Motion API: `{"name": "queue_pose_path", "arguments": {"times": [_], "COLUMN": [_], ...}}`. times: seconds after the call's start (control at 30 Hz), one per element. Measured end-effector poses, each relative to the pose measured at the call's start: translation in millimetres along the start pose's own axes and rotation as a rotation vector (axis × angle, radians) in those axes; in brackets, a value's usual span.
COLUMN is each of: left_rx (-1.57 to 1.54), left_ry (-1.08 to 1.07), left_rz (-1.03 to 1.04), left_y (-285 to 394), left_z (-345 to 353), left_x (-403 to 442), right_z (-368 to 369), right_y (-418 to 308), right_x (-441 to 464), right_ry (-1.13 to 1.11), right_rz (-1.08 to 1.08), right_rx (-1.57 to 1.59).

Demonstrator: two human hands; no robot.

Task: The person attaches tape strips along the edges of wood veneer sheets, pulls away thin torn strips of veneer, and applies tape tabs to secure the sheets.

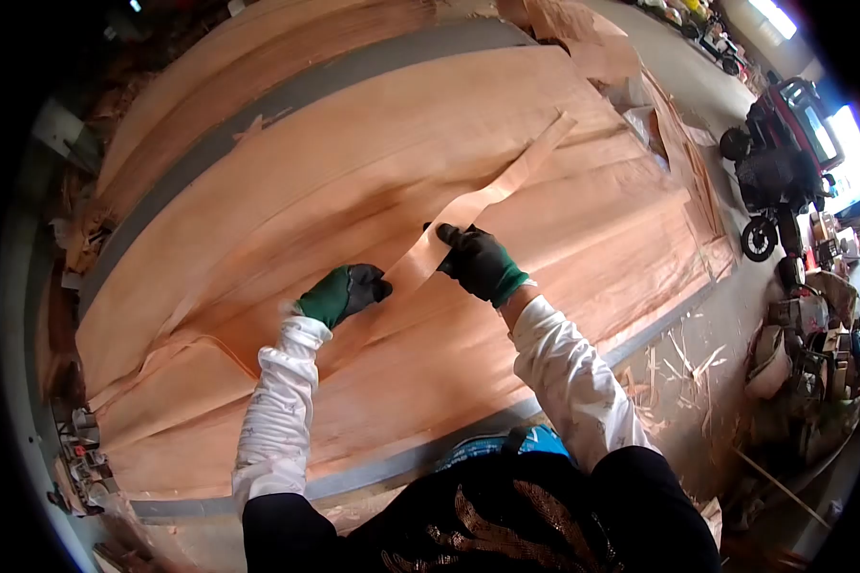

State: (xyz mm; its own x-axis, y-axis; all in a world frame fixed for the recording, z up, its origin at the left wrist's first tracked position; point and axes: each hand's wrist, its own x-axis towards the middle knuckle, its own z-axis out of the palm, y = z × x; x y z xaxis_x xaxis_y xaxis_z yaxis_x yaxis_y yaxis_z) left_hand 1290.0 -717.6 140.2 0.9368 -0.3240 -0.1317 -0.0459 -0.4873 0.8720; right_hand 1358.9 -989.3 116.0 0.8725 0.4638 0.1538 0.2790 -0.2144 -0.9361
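Note:
A long, narrow strip of thin wood veneer (492, 194) runs slantwise over wide veneer sheets (354, 143). My right hand (481, 265), in a black and green glove, pinches the strip near its middle, thumb on top. Lower down and to the left, my left hand (347, 292), gloved the same way, has its fingers closed at the strip's lower edge. The strip's far end rests on the sheets at the upper right. Below my left hand the strip's lower end cannot be told from the sheets.
A grey table edge (659, 320) borders the sheets nearest my body. Wood splinters (693, 368) lie on the floor at the right. Farther right are a red and black vehicle (793, 143) and a pile of mixed items (812, 334). Torn veneer hangs at the upper right.

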Motion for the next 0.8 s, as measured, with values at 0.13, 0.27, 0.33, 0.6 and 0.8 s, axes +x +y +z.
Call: {"name": "queue_pose_path", "arguments": {"times": [0.13,0.27,0.33,0.6,0.8], "left_rx": [0.468,0.656,0.835,0.042,-0.345], "left_ry": [0.208,0.466,0.679,0.358,-0.216], "left_rz": [0.127,0.225,0.326,-0.039,-0.262], "left_y": [10,44,67,125,92], "left_z": [-37,-91,-119,-125,-22], "left_x": [36,78,86,-3,-101], "right_z": [-1,-16,-20,-48,-1], "right_y": [-10,-37,-38,26,-27], "right_x": [58,118,132,39,-70], "right_ry": [0.172,0.347,0.385,0.009,-0.61], "right_rz": [0.114,0.211,0.2,0.112,0.27], "right_rx": [0.327,0.431,0.53,-0.713,1.239]}}
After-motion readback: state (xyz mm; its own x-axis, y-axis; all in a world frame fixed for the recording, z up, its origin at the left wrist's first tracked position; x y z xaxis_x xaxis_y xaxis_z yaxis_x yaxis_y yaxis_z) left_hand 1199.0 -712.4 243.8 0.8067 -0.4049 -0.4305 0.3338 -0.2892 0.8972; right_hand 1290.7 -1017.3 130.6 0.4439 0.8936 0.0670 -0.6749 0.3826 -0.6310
